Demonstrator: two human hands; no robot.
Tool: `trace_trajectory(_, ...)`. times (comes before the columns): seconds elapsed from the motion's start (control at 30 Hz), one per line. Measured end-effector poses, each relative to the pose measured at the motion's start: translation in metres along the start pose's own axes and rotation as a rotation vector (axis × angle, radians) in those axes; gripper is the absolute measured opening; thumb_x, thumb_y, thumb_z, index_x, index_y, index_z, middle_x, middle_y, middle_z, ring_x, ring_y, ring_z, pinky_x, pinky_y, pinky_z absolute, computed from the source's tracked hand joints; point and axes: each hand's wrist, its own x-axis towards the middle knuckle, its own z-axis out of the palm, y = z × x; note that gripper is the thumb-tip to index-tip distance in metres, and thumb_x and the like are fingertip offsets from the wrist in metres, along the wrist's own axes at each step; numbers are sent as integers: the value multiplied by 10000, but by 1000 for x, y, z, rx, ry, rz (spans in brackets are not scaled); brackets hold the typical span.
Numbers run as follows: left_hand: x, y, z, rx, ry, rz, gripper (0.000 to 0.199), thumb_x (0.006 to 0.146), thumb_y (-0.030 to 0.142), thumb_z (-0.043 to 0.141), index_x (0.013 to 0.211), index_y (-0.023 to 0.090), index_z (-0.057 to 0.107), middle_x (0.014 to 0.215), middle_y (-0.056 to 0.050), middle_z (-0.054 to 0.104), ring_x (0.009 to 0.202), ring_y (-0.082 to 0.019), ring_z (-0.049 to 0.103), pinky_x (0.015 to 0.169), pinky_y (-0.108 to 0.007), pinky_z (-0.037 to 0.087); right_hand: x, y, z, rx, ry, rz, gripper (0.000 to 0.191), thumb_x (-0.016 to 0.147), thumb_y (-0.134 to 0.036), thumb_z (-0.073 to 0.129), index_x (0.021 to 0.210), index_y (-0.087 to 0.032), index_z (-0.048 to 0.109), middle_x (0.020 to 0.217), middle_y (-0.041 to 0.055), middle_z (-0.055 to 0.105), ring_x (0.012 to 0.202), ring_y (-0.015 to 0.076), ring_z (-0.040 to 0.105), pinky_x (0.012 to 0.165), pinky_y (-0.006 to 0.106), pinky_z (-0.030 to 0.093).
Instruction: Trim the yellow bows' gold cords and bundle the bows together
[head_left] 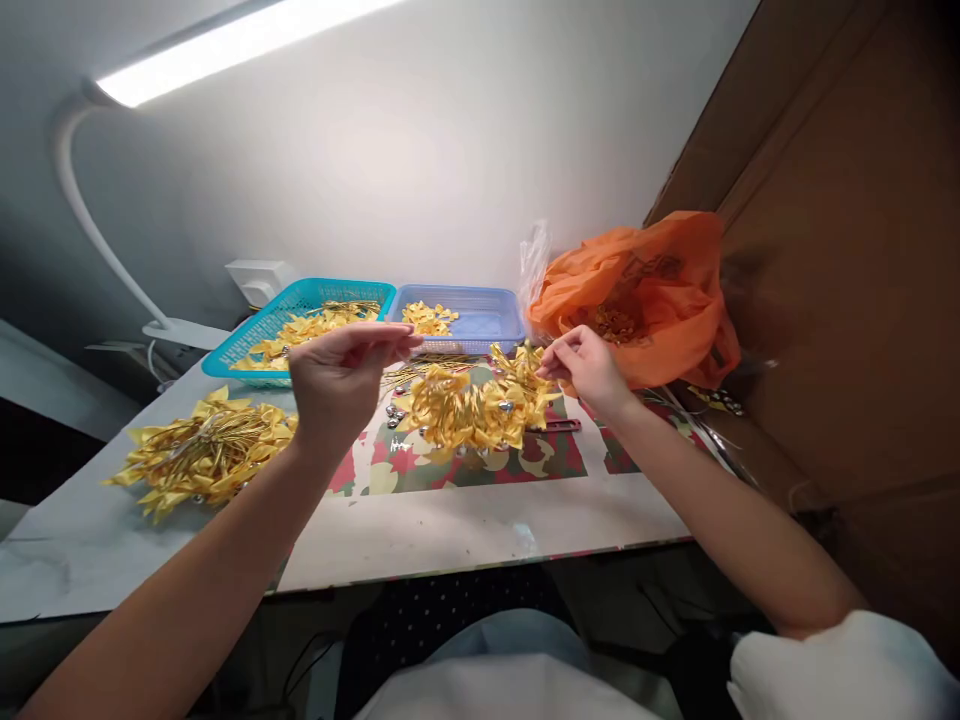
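Note:
A long bunch of yellow ribbon flowers with silver bells point(469, 412) hangs between my hands, above the camouflage-patterned sheet. My left hand point(349, 375) is raised at its upper left, fingers pressed together; whatever they pinch is too small to make out. At the right end of the bunch, my right hand point(581, 365) has its thumb and fingertips closed near a flower, and what lies between them is unclear. Another large bundle of yellow flowers with gold stems point(206, 445) lies on the table at the left.
Behind stand a teal basket point(217, 358) of yellow flowers and a blue basket point(487, 318) with some flowers. An orange bag point(675, 300) sits at the back right. Loose silver bells point(393, 412) and gold stems point(424, 368) lie mid-table. A white lamp point(97, 230) arches at left.

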Motion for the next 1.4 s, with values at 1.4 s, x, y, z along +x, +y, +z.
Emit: trace_trajectory(1.4, 35, 20, 10, 94, -114, 182, 286, 748, 3, 597, 713, 223, 776, 774, 7, 774, 686, -120, 723, 643, -233, 606, 18, -53, 27, -60, -269, -384, 229, 884, -357, 616, 780, -244, 446, 650, -62, 595, 518, 79, 544, 524, 260, 476)
